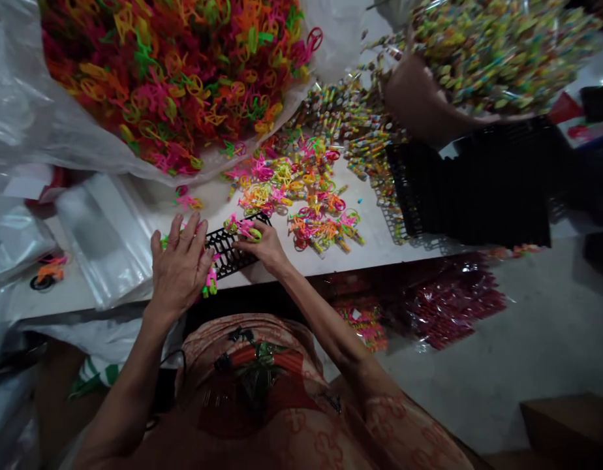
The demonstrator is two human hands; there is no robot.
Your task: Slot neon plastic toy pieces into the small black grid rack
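Note:
A black slotted plastic strip (pixel 228 251) lies on the white table near its front edge. My left hand (pixel 180 267) rests flat over its left end, fingers stretched out. Pink and green plastic pieces (pixel 210 282) poke out beside and under that hand. Above the strip's right part, my right hand (pixel 266 248) pinches a small pink-and-green plastic piece (pixel 245 228) between thumb and fingers. To the right lies a loose pile of small bright toys (pixel 306 222) with wheel-like rings and patterned sticks. What lies under my left palm is hidden.
A large clear bag (pixel 86 124) of neon plastic pieces (pixel 184 78) stands at the back left. Clear plastic sleeves (pixel 106 235) lie left. Patterned sticks (pixel 370 130) spread near a brown container (pixel 414 91). Stacked black strips (pixel 497 183) sit right, above wrapped red goods (pixel 453 300).

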